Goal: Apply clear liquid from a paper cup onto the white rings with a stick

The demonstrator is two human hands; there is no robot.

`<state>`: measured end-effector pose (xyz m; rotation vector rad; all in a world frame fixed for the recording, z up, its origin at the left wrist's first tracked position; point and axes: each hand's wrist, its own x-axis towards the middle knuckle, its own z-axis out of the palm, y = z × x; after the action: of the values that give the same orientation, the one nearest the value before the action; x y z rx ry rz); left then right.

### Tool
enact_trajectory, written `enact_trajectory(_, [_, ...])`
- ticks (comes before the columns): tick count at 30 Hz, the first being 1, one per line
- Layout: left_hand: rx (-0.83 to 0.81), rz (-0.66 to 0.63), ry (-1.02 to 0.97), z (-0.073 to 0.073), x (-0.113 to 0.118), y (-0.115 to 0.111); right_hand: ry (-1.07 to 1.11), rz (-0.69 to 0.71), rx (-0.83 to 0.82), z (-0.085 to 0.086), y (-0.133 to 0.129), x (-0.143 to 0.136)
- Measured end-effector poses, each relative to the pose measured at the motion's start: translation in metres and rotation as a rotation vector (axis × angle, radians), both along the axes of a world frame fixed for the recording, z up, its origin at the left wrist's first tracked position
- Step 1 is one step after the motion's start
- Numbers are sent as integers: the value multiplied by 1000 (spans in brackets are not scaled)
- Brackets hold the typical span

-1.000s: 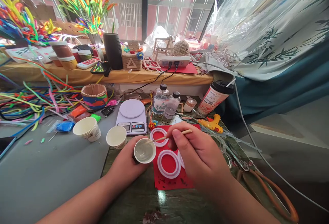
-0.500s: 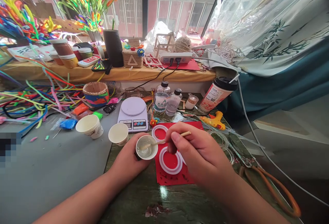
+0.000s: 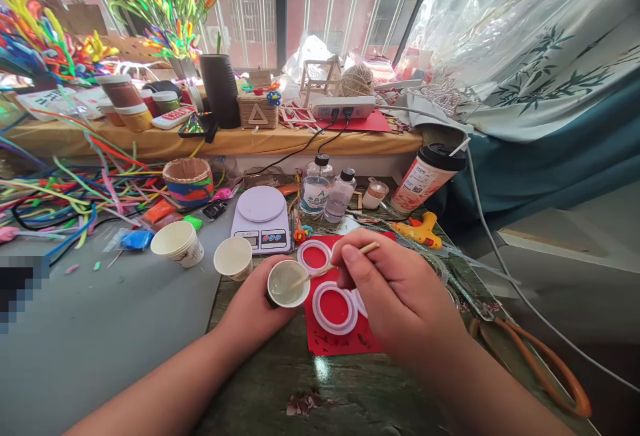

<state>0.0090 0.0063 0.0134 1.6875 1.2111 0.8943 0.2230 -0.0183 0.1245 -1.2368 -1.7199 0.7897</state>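
Note:
My left hand [image 3: 257, 309] is wrapped round a small paper cup [image 3: 289, 283] that holds a clear, slightly cloudy liquid. Pinched in the fingers of my right hand [image 3: 385, 289] is a thin wooden stick [image 3: 369, 248], whose lower end dips into the liquid. Under and beside my right hand, white ring-shaped molds [image 3: 335, 308] lie on a red sheet [image 3: 320, 344]; one is partly hidden by the hand. Another paper cup [image 3: 233, 258] stands left of the held one, near a purple-white digital scale [image 3: 261, 219].
Stacked paper cups [image 3: 177, 244] stand at the left. Two clear bottles [image 3: 316, 189] are behind the red sheet. A drink cup [image 3: 425, 179], a yellow glue gun [image 3: 421, 231] and orange-handled pliers [image 3: 545, 356] lie or stand at the right. Colourful craft strips [image 3: 75, 196] cover the back left.
The stick's lower end has shifted right within the cup, and my right hand has moved slightly right. The whole view has shifted a little.

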Motion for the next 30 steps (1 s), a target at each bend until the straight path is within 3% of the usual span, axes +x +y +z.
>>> enact_trajectory(30, [18, -8, 2, -2, -1, 0, 27, -36, -22, -1, 4, 5])
